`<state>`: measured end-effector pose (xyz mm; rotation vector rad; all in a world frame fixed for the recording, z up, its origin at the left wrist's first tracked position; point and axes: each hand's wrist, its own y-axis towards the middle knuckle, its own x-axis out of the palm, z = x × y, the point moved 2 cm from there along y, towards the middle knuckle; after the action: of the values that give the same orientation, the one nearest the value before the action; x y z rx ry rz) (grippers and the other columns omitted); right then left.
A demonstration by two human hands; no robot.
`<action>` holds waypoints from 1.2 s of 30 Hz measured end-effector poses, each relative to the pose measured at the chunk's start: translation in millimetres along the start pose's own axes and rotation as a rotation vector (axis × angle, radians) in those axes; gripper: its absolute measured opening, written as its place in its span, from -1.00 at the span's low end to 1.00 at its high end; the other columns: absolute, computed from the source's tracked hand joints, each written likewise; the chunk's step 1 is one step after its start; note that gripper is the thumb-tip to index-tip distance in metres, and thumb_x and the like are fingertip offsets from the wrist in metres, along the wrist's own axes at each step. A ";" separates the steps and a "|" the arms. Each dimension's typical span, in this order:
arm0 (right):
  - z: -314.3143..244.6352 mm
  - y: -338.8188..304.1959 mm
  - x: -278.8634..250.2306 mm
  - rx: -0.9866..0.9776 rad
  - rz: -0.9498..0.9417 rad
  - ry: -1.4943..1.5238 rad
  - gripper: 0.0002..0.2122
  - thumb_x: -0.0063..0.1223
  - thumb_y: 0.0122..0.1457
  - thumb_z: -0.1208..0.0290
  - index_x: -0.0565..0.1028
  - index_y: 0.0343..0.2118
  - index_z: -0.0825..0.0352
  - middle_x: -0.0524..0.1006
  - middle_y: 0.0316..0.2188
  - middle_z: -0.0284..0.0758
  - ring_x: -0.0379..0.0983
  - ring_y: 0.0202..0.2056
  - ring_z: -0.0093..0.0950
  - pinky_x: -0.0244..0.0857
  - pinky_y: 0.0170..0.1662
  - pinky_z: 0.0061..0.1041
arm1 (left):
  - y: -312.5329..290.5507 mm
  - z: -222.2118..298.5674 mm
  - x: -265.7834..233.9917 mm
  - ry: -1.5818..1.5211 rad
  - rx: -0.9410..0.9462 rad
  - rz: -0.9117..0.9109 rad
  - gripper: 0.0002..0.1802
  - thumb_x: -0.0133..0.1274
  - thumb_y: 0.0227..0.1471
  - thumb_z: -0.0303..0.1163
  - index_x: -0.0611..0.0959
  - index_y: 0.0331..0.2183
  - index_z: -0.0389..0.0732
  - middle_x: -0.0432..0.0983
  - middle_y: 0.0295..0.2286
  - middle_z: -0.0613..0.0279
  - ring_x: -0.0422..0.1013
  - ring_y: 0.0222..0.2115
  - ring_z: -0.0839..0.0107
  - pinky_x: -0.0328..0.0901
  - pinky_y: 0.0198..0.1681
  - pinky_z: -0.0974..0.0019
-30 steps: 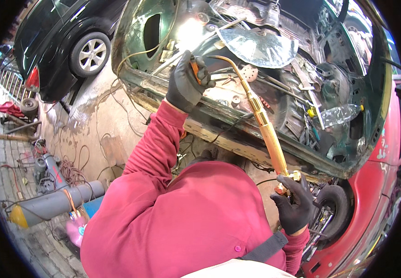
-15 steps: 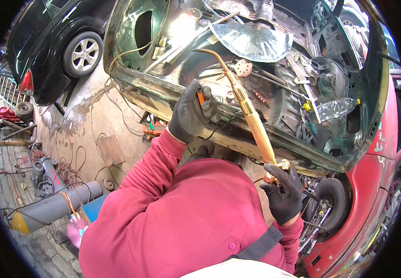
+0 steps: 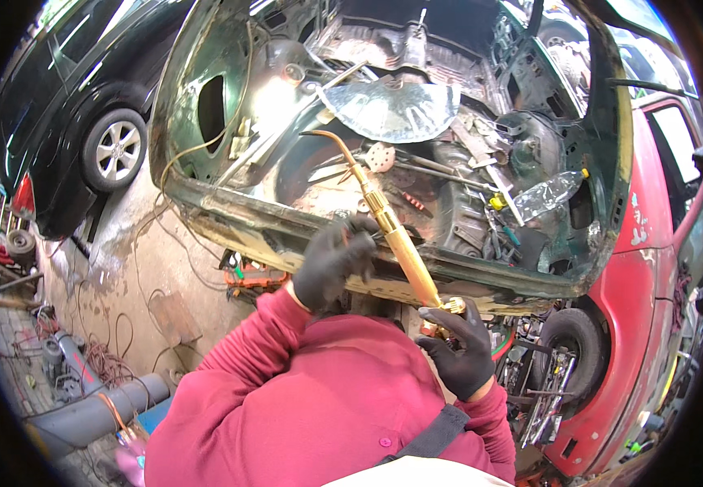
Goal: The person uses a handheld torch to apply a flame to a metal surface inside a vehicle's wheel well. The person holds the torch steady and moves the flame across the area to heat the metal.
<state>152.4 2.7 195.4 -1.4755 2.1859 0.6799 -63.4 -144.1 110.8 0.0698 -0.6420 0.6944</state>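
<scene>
While the right hand [image 3: 462,349] closes its thumb and fingers around the base of a brass torch [image 3: 408,256], just beside a ridged knob [image 3: 454,305], the left hand [image 3: 327,268] is raised to the left of the torch's middle. Both hands are gloved in black, and red sleeves [image 3: 246,345] cover the forearms. The left fingers are bent and blurred; whether they hold anything, or touch the torch, cannot be told. The torch slants from the right hand toward the far left, its bent nozzle [image 3: 337,141] curving left above the open rear of a dark green car body [image 3: 481,276]. Within this body, a shiny fan-shaped metal sheet [image 3: 392,114] lies on the far side, with a pale round disc [image 3: 381,157] with small holes nearer the torch. Farther right, a clear bottle [image 3: 550,195] with a yellow cap lies on its side among loose tools and metal pieces. On the floor to the left, an orange case [image 3: 258,277] sits close to the body's near edge. A black car [image 3: 43,146] stands at far left; a grey cylinder [image 3: 75,426] lies at near left, beside tangled hoses [image 3: 112,369]. To the right, a tyre [image 3: 591,341] stands next to a red car [image 3: 631,300].
</scene>
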 end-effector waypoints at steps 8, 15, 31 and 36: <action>17.0 -5.0 6.8 0.149 0.046 0.383 -0.55 0.43 0.18 0.31 0.46 0.04 0.33 0.54 -0.05 -0.24 0.48 -0.07 -0.44 0.37 0.02 -0.44 | 5.7 -21.8 44.2 0.036 -0.078 -0.126 -0.50 0.27 0.24 -0.26 0.54 0.09 -0.33 0.58 -0.28 0.34 0.47 -0.39 0.64 0.42 -0.36 0.49; 43.6 -12.3 0.5 0.402 0.100 0.419 -0.70 0.11 0.44 0.29 0.48 0.02 0.44 0.60 -0.20 -0.28 0.50 -0.19 -0.60 0.39 -0.08 -0.55 | 1.2 -20.8 55.3 0.099 -0.052 -0.103 -0.64 0.27 0.25 -0.21 0.60 -0.12 -0.30 0.55 -0.39 0.34 0.40 -0.46 0.66 0.37 -0.40 0.48; 30.1 1.9 -3.8 -0.066 0.014 -0.087 -0.52 0.53 0.01 0.33 0.61 0.03 0.22 0.37 0.23 0.02 0.35 0.24 0.02 0.35 0.23 -0.14 | 9.0 -37.0 53.7 0.090 -0.087 -0.022 -0.67 0.25 0.27 -0.19 0.59 -0.14 -0.24 0.54 -0.42 0.38 0.40 -0.51 0.67 0.33 -0.44 0.49; 30.2 2.8 -13.0 -0.147 0.023 -0.135 -0.53 0.51 0.04 0.38 0.62 0.06 0.21 0.38 0.23 0.03 0.34 0.26 0.05 0.33 0.25 -0.12 | 16.1 -40.5 58.1 0.033 -0.075 -0.044 -0.66 0.25 0.27 -0.17 0.61 -0.13 -0.24 0.54 -0.42 0.39 0.39 -0.51 0.68 0.32 -0.44 0.51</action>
<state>156.5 31.4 179.5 -1.4313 2.0920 0.9374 -17.9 -87.5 109.0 0.0027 -0.6325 0.6276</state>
